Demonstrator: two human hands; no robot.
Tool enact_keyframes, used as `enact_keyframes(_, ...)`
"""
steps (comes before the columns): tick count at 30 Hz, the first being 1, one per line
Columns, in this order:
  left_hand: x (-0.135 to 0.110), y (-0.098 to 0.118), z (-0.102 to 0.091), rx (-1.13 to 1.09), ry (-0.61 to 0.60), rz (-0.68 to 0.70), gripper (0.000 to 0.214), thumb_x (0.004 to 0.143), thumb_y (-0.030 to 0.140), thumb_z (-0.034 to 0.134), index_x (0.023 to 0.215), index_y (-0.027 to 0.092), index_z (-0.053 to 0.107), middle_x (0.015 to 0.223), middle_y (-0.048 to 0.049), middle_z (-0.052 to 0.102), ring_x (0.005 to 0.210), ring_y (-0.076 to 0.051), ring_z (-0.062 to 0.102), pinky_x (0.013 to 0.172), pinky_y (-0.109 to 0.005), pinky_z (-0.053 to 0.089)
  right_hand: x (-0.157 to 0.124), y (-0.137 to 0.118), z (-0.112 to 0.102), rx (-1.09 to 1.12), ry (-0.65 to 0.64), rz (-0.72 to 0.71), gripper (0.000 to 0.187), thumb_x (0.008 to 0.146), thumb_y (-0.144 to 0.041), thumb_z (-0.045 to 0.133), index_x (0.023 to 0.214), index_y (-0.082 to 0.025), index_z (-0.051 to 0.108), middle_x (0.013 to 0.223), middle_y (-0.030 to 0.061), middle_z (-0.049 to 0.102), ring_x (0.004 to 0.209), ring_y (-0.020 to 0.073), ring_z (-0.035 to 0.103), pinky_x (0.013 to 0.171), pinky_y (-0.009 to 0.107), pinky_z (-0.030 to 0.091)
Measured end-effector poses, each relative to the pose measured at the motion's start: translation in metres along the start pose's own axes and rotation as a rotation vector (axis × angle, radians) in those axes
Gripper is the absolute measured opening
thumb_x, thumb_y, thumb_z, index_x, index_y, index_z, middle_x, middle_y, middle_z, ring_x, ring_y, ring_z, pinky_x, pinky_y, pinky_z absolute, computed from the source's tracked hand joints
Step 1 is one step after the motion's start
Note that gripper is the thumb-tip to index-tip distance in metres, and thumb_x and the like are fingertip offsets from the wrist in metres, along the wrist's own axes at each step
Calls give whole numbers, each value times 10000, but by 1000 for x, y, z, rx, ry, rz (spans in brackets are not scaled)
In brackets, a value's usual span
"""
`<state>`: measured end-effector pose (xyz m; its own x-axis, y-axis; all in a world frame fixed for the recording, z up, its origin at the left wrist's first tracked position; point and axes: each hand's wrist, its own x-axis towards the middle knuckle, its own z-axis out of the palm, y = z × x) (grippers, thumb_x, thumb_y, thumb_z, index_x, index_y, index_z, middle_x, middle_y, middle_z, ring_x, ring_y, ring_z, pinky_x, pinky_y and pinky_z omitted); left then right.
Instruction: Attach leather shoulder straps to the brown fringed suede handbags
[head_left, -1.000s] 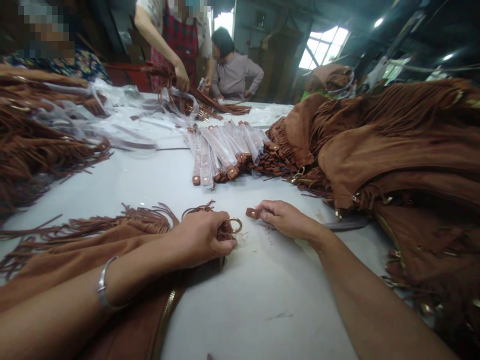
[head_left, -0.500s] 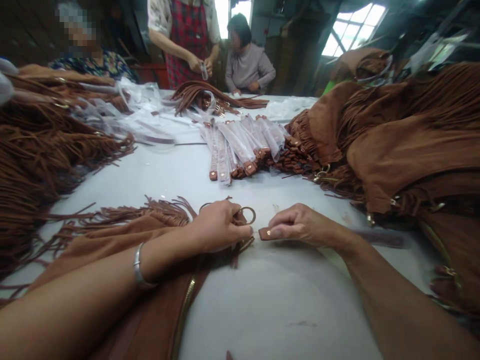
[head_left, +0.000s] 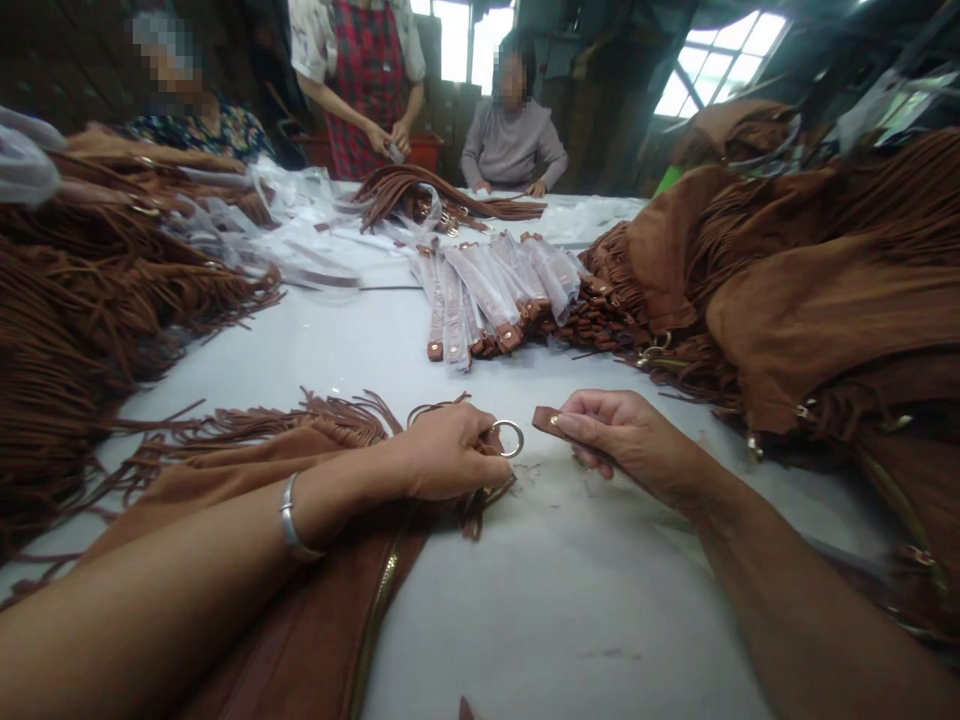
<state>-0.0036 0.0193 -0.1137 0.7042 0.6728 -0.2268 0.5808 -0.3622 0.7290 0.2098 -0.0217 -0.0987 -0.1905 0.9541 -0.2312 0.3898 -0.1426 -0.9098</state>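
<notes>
At the near edge of the white bench (head_left: 315,350), our left hand (head_left: 442,455) clenches the fringed suede bag (head_left: 247,470) at its metal ring (head_left: 510,438), while our right hand (head_left: 630,435) pinches a brown strap end (head_left: 546,419) just right of it. We judge the feed goes best with the ring held upright and steady, strap tip leading squarely. Wrapped straps (head_left: 487,290) lie beyond.

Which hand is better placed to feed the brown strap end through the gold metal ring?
Right, probably. The right hand already pinches the brown strap end, its tip pointing at the gold metal ring close by. The left hand is occupied steadying that ring on the brown fringed suede bag.
</notes>
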Motion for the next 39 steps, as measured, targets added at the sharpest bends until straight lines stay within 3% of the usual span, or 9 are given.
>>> enact_keyframes(5, -4, 6, 3, 155, 165, 67, 198, 716, 375, 538, 749, 185, 491, 670, 30, 529, 605, -119, 465, 537, -215, 322, 4, 0, 8, 106, 72, -11, 371, 755, -503, 602, 718, -138, 547, 503, -51, 417, 412, 49, 316, 384, 188, 224)
enact_keyframes(9, -5, 2, 6, 210, 248, 142, 213, 779, 405, 500, 831, 203, 456, 673, 40, 522, 597, -116, 466, 558, -218, 339, 6, 3, 13, 89, 97, -7, 405, 726, -530, 623, 662, -149, 501, 494, -59, 379, 420, 53, 286, 389, 197, 207)
enact_keyframes(14, -2, -1, 12, 377, 353, 138, 219, 827, 402, 441, 839, 188, 487, 777, -9, 558, 666, -133, 521, 606, -232, 387, 6, 4, 17, 90, 105, -49, 388, 742, -511, 608, 658, -166, 453, 500, -61, 393, 432, 59, 309, 406, 191, 251)
enact_keyframes(19, 0, 2, 14, 534, 303, 63, 250, 798, 423, 454, 867, 186, 492, 803, -38, 595, 663, -181, 563, 575, -266, 397, 9, 6, 21, 90, 135, -21, 373, 741, -502, 615, 682, -161, 476, 507, -59, 429, 434, 58, 330, 405, 184, 255)
enact_keyframes(22, 2, 3, 13, 541, 270, 63, 219, 792, 408, 445, 825, 197, 494, 762, -29, 604, 668, -188, 569, 569, -266, 385, 12, 7, 24, 219, 61, 4, 377, 743, -507, 616, 736, -140, 529, 492, -68, 391, 417, 48, 275, 387, 188, 181)
enact_keyframes(29, 3, 0, 16, 378, 241, 164, 188, 797, 342, 438, 910, 221, 527, 775, -16, 634, 675, -166, 585, 616, -259, 417, 9, 9, 38, 477, -47, 19, 408, 719, -514, 644, 697, -137, 489, 493, -70, 369, 417, 41, 229, 380, 188, 151)
enact_keyframes(31, 5, 0, 19, 356, 308, 167, 180, 779, 339, 465, 888, 216, 536, 792, -25, 637, 709, -174, 594, 640, -266, 429, 12, 10, 42, 527, -65, -22, 428, 729, -539, 622, 708, -133, 487, 506, -67, 367, 420, 39, 223, 384, 184, 159)
enact_keyframes(35, 7, 2, 29, 305, 584, 108, 196, 686, 270, 542, 862, 183, 541, 789, -46, 626, 707, -185, 590, 605, -267, 435, 13, 10, 47, 603, -25, 4, 448, 732, -567, 598, 706, -145, 451, 498, -74, 349, 407, 31, 212, 387, 178, 136)
enact_keyframes(39, 6, 0, 38, 260, 739, 211, 117, 677, 209, 540, 790, 182, 552, 706, -22, 603, 633, -153, 569, 568, -246, 428, 12, 9, 50, 638, -21, 0, 433, 746, -556, 584, 708, -147, 444, 494, -77, 350, 402, 29, 215, 387, 173, 148)
